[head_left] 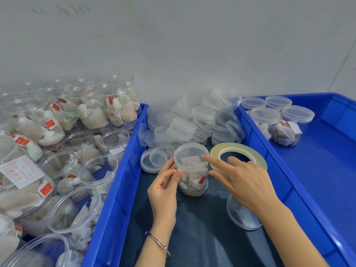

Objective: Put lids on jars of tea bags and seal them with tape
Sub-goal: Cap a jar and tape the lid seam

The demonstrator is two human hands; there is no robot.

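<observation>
A clear jar of tea bags stands upright on the dark surface between two blue crates, with a clear lid on top. My left hand holds the jar at its left side just under the lid, thumb and fingers curled against the rim. My right hand holds a roll of clear tape with the thumb through its hole. Its index finger reaches out to the lid's right edge. I cannot make out any strip of tape.
A heap of loose clear lids lies behind the jar, and one more lid sits under my right wrist. The left blue crate holds several open jars of tea bags. The right blue crate holds several lidded jars.
</observation>
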